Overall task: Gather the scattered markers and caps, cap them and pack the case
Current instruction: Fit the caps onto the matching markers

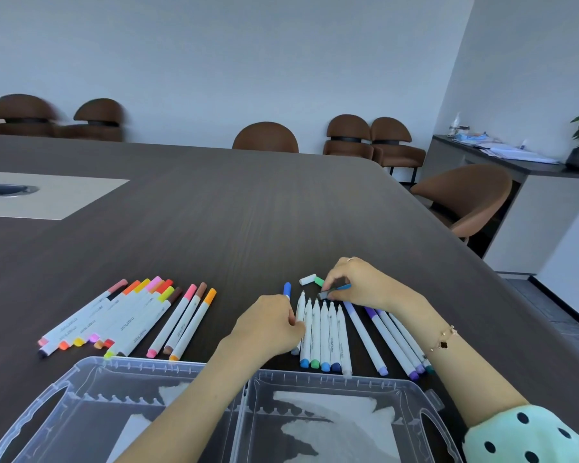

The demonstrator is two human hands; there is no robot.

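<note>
A person's right hand (355, 282) pinches a grey cap (325, 294) above a row of uncapped markers (321, 329) on the dark surface (214, 228), while the left hand (271, 324) grips a blue-capped marker (286, 290). Capped markers (121, 315) lie left; the open clear case (315, 379) sits nearest.

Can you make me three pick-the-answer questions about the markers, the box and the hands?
1. Where is the clear case?
A. nearest the person
B. on a chair
C. far across the table

2. What colour is the cap beside the white cap?
A. red
B. green
C. black

3. What is the right hand doing?
A. lying flat
B. waving
C. holding caps

Answers: 1 A, the case lies at the table's near edge. 2 B, a green cap touches it. 3 C, its fingers pinch a grey cap and a blue one.
</note>
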